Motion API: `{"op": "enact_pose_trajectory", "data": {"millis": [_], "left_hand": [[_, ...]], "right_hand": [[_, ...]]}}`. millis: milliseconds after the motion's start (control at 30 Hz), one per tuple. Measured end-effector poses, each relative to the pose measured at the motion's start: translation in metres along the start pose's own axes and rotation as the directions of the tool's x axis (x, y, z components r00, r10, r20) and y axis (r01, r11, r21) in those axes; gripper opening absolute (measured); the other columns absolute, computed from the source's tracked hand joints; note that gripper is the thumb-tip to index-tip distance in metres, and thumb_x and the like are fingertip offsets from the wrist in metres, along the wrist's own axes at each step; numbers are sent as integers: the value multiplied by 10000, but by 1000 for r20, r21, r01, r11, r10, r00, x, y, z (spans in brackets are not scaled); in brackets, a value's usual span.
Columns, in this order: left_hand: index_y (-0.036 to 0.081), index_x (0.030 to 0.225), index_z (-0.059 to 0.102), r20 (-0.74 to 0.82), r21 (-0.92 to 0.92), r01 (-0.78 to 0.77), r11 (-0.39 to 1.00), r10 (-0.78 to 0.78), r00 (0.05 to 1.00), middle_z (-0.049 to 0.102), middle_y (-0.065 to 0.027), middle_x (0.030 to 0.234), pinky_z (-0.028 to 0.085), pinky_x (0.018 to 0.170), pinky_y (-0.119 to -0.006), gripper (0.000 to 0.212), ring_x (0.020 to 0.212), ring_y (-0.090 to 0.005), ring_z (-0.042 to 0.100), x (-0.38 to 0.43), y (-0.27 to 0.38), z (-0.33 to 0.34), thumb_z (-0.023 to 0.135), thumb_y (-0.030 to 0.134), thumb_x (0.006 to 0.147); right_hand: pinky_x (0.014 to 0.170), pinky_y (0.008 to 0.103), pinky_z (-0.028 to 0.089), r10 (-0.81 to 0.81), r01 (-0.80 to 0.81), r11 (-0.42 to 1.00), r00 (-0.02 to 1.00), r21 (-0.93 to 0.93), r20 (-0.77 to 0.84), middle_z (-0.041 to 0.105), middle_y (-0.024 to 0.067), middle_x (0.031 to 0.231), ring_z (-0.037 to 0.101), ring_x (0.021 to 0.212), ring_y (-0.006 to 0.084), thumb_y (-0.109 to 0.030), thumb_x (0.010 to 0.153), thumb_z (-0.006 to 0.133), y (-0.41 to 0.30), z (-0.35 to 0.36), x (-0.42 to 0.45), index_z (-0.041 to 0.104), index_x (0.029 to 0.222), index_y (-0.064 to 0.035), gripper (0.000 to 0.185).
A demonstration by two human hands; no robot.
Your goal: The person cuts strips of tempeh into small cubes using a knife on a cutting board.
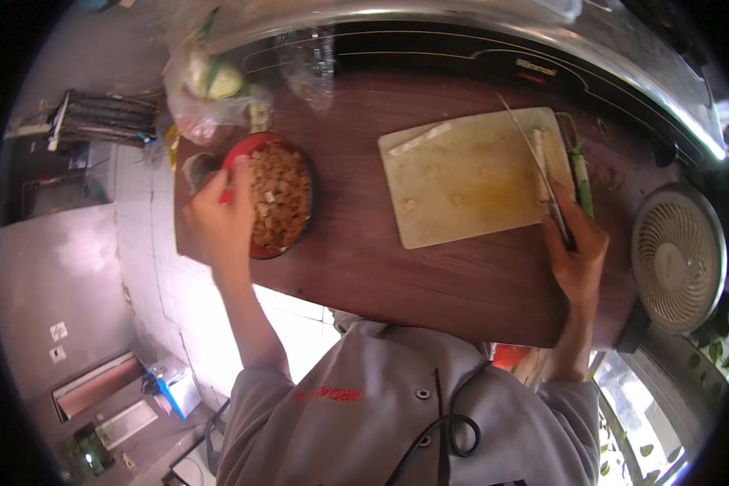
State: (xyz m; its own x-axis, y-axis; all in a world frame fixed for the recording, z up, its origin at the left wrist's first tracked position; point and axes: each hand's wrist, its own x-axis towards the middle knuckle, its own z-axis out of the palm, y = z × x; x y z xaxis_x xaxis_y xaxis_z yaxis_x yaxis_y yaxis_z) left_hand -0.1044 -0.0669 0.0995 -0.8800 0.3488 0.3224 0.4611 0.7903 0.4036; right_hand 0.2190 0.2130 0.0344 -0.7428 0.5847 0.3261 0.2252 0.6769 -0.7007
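My left hand (223, 203) is at the left rim of a red bowl (243, 146), its thumb and fingers to either side of the edge. Small brown diced pieces (279, 194), apparently food, fill the bowl. A knife (531, 143) is gripped by its handle in my right hand (577, 249). Its blade slants across the right part of a pale cutting board (455, 182), over or against a pale slab of food (559, 167); contact cannot be told. One thin pale strip (422, 138) lies along the board's far left edge, and a few crumbs and a yellowish stain mark its surface.
Green stalks or vegetables (582, 182) lie right of the board. A white fan (674, 261) stands at the right. Plastic bags (203, 79) with vegetables sit behind the bowl. Along the back runs a black Rinnai appliance panel (401, 51). The brown table (352, 261) ends before my body.
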Motion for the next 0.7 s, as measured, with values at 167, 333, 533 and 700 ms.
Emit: {"op": "enact_pose_trajectory", "data": {"millis": [167,333,533,700], "left_hand": [[72,1033,777,5,-405,-268,874,295,956,674,21,703,467,585,-257,126,612,-63,571,-42,67,23,704,174,1023],[26,1079,694,335,-603,-274,749,550,765,713,-126,876,534,565,-355,146,616,-240,662,-69,114,65,727,121,974],[56,1116,704,232,-605,-459,651,696,680,662,-97,1106,521,752,-403,256,844,-275,621,-87,130,94,785,150,893],[77,1283,677,113,-329,-600,729,661,742,548,-113,1248,472,848,-428,505,1010,-310,547,-87,123,99,833,260,839]], "right_hand": [[696,343,542,12,-12,1000,1000,27,-13,700,150,838,669,692,239,40,870,758,3,-1,1,697,1387,-90,536],[685,351,542,-72,74,997,994,17,-80,693,142,816,662,672,232,35,871,763,3,-2,4,693,1396,-99,546],[666,360,537,-3,4,999,1000,37,-8,683,128,802,655,664,233,50,863,761,-5,-5,0,691,1400,-104,563],[667,365,539,-19,18,999,1000,48,7,696,135,823,660,666,238,55,860,763,-8,-4,0,685,1403,-100,570]]}}
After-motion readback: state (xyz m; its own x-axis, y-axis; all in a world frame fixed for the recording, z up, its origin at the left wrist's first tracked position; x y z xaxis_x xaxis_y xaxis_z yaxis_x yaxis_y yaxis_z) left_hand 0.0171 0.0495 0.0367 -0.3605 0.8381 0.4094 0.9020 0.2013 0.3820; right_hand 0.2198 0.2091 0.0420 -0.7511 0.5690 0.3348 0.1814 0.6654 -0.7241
